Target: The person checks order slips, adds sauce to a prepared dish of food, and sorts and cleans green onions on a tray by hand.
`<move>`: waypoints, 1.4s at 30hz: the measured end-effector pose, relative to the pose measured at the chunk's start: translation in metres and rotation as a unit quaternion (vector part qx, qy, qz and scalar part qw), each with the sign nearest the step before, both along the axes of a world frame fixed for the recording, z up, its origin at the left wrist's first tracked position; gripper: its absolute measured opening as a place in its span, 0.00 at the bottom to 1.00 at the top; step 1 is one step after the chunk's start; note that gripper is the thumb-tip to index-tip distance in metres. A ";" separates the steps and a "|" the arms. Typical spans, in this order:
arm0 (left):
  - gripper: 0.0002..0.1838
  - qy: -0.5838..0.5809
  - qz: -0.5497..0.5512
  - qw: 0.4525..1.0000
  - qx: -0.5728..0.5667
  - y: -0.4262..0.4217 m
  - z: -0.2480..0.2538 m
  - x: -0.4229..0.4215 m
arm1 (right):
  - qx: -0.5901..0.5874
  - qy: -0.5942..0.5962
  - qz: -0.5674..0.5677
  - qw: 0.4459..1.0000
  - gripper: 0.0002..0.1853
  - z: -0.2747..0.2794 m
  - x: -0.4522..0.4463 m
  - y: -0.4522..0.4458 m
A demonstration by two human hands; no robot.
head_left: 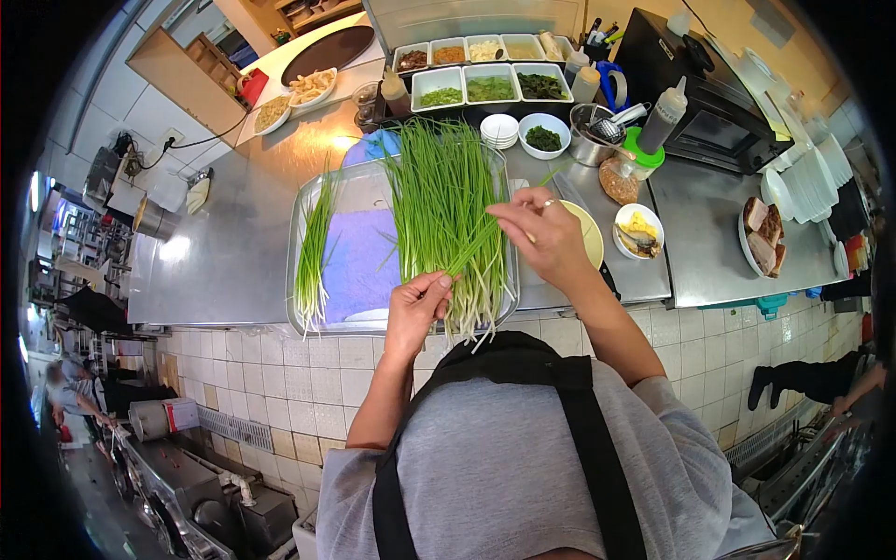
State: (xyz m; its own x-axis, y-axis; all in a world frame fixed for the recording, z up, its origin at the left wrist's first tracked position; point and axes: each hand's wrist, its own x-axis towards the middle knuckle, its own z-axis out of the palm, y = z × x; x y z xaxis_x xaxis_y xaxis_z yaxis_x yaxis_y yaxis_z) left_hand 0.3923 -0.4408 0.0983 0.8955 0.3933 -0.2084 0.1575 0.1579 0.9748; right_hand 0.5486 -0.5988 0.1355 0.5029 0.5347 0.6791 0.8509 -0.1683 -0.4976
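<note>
A metal tray (296, 224) lined with a bluish-purple cloth (359, 257) lies on the steel counter. A large pile of green chives (439, 187) with white root ends covers its right half, and a smaller bunch (316, 247) lies along its left side. My left hand (420, 303) is closed round a few chives near the lower part of the big pile. Just right of the pile, my right hand (541, 229) is raised with its thumb and fingertips pinched near the upper ends of those chives. A ring shows on one finger.
Behind the tray stand white containers of chopped food (490, 89), squeeze bottles (665, 114) and a bowl of dark greens (543, 139). To the right are a yellow-green round plate (590, 238), a small bowl (639, 231), a black oven (714, 103) and a meat bowl (763, 236).
</note>
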 end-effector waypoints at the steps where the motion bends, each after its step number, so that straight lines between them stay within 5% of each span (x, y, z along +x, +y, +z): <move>1: 0.12 0.001 -0.001 1.000 0.010 -0.001 0.002 0.000 | -0.028 -0.045 -0.010 0.999 0.09 0.002 0.001 0.002; 10: 0.11 0.005 -0.018 0.998 0.068 0.002 -0.001 -0.002 | -0.067 -0.048 0.042 0.996 0.07 0.000 0.002 0.003; 16: 0.11 0.033 0.006 0.999 0.030 0.006 0.004 -0.007 | 0.107 0.112 -0.123 0.980 0.03 -0.008 0.010 -0.034; 19: 0.11 0.020 0.016 1.000 0.012 0.010 0.002 -0.011 | 0.005 0.127 -0.178 0.976 0.03 -0.042 0.025 -0.062; 22: 0.11 0.016 0.021 1.000 0.003 0.012 0.003 -0.013 | -0.221 0.020 -0.193 0.956 0.02 -0.066 0.035 -0.078; 25: 0.11 0.016 0.015 1.000 0.008 0.013 0.000 -0.014 | -0.066 0.105 -0.182 0.975 0.06 -0.049 0.031 -0.073; 28: 0.11 0.025 0.011 1.000 0.012 0.010 0.001 -0.016 | 0.038 0.026 -0.153 0.987 0.06 -0.037 0.027 -0.055; 42: 0.11 0.024 0.009 1.000 0.006 0.004 0.005 -0.029 | -0.084 -0.039 -0.076 0.993 0.06 -0.032 0.023 -0.040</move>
State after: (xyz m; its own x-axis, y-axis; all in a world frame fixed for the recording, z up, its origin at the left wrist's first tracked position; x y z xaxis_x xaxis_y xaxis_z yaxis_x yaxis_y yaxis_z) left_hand 0.3634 -0.4370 0.1032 0.8771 0.4125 -0.2461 0.2011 0.1499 0.9680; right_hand 0.5715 -0.6391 0.1035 0.5353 0.5652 0.6277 0.8445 -0.3729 -0.3845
